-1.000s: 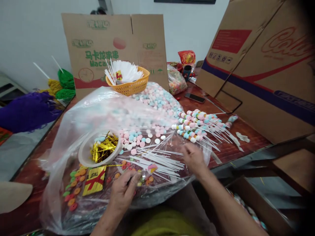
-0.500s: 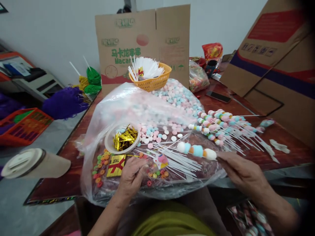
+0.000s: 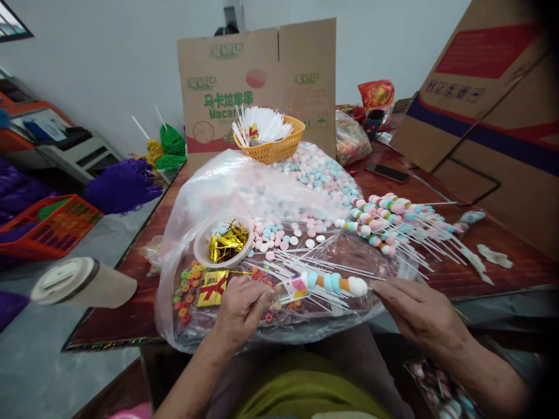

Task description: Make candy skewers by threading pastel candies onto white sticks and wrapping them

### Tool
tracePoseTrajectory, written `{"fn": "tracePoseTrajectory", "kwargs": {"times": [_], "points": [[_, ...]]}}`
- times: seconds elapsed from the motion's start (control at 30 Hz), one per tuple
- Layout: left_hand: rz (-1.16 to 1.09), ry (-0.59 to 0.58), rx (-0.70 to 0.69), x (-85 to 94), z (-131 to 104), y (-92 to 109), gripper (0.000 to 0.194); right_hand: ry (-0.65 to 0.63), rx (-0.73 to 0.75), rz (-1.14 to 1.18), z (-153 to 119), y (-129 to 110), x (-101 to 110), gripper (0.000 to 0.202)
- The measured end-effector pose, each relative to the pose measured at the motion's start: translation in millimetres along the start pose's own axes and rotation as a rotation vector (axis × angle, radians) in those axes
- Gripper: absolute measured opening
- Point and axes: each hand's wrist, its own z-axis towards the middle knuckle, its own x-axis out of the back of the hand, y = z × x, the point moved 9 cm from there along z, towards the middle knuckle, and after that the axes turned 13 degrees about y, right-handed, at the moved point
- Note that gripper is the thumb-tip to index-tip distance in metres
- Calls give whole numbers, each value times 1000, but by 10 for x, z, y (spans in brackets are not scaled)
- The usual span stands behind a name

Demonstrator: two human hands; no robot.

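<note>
My left hand (image 3: 244,302) pinches a small clear printed bag (image 3: 290,289) over the table. A skewer of marshmallows (image 3: 334,283), white and blue with orange rings between, has its left end at the bag's mouth, seemingly inside it. Its right end meets the fingertips of my right hand (image 3: 419,308), which are closed at the skewer's stick; the stick itself is mostly hidden by the fingers. Beneath both hands, white sticks (image 3: 301,265) lie on a plastic sheet. Near my left hand are ring candies (image 3: 186,297), a gold twist-tie packet (image 3: 212,288) and a bowl (image 3: 201,247) of gold ties.
Finished marshmallow skewers (image 3: 388,215) are piled at the right. Loose marshmallows (image 3: 323,174) spill from the plastic bag behind. An orange basket (image 3: 273,152) of white wrappers or sticks stands before a cardboard box (image 3: 257,64). A lidded cup (image 3: 87,282) is at the left edge.
My right hand has brought the marshmallow skewer left and slightly down, so its tip now meets the bag in my left hand. The whole view has shifted slightly.
</note>
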Motion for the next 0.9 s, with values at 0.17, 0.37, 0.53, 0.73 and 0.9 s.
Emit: {"fn": "tracePoseTrajectory", "kwargs": {"times": [0.17, 0.37, 0.53, 0.73, 0.9], "points": [[-69, 10, 134, -24, -28, -83, 26, 127, -190, -9, 1, 78, 91, 22], [-182, 31, 338, -20, -65, -232, 29, 60, -138, 135, -135, -99, -64, 28], [-107, -47, 292, -47, -23, -202, 32, 10, -37, 80, -275, -122, -70, 31], [146, -250, -26, -199, 55, 19, 31, -118, -57, 210, -175, -63, -96, 25], [195, -251, -60, -174, 80, 37, 27, -161, -126, 325, -137, -18, -128, 25]]}}
